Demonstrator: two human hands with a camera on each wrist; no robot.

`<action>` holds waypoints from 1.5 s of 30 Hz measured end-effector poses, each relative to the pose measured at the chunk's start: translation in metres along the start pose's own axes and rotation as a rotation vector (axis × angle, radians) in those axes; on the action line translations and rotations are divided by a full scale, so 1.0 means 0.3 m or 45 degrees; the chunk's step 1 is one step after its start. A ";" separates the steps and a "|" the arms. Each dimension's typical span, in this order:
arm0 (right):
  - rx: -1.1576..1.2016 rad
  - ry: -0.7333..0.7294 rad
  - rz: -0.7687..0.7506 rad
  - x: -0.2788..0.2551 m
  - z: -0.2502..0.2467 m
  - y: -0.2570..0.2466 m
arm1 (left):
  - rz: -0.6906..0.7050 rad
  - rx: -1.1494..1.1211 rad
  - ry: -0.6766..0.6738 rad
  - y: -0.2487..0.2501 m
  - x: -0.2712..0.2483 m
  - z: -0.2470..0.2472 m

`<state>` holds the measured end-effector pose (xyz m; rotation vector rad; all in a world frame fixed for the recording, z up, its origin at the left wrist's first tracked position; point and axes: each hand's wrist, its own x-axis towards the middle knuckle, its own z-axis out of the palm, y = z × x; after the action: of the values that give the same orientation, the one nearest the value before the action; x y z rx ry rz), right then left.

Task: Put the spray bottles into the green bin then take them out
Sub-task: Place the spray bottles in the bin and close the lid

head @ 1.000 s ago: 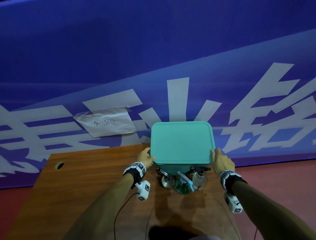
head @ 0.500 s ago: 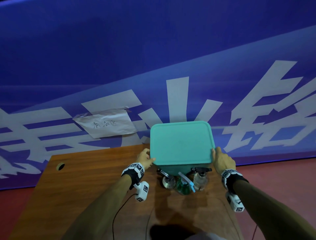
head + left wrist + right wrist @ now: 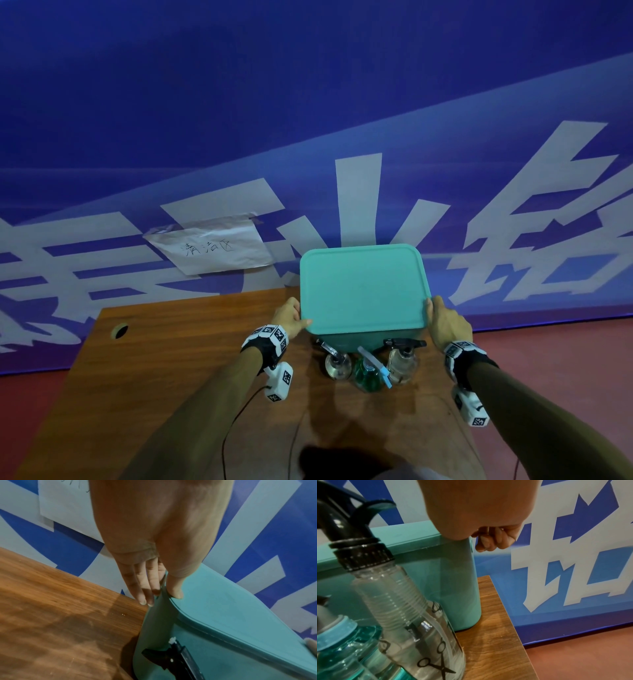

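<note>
Both hands on the lidded green bin; three spray bottles outside it

One green bin point(image 3: 363, 291) with its lid on stands at the table's point(image 3: 164, 359) 12 o'clock edge. Three bottles stand just at the bin's 6 o'clock: a clear spray bottle point(image 3: 337, 363), a green spray bottle point(image 3: 368, 375) and a black-topped spray bottle point(image 3: 402, 363). The left hand point(image 3: 291, 317) grips the bin's 9 o'clock edge, thumb on the lid, fingers down the wall. The right hand point(image 3: 445, 323) grips the 3 o'clock edge, fingers curled under the rim. One handwritten paper point(image 3: 212, 248) hangs on the banner point(image 3: 308, 102).
</note>
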<state>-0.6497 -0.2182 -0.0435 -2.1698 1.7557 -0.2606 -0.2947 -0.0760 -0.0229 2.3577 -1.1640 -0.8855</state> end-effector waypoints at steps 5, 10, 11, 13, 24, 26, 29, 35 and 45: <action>0.054 -0.050 0.019 0.008 0.004 -0.001 | -0.061 -0.185 -0.088 -0.007 0.016 0.017; 0.139 -0.141 0.031 0.026 0.019 0.012 | -0.133 -0.267 -0.189 -0.011 0.024 0.022; 0.148 -0.159 0.031 0.033 0.021 0.015 | -0.141 -0.274 -0.198 -0.013 0.028 0.022; 0.151 -0.193 0.038 0.049 0.027 0.022 | -0.149 -0.270 -0.223 -0.007 0.028 0.018; 0.098 -0.507 0.159 0.161 0.012 0.002 | -0.259 -0.217 -0.359 -0.007 0.054 -0.011; 0.092 -0.485 0.143 0.185 0.000 -0.016 | -0.258 -0.142 -0.347 -0.005 0.066 -0.021; 0.279 -0.376 0.112 0.204 -0.019 -0.062 | -0.267 -0.092 -0.311 0.008 0.086 -0.032; 0.100 -0.298 -0.013 0.284 -0.044 -0.139 | -0.193 0.004 -0.170 0.055 0.135 -0.048; 0.143 -0.357 0.016 0.484 -0.044 -0.206 | -0.142 -0.101 0.017 0.129 0.299 -0.052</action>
<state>-0.5658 -0.3502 -0.0184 -2.0052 1.5595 -0.0470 -0.2649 -0.1703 -0.0232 2.3795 -0.9815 -0.9331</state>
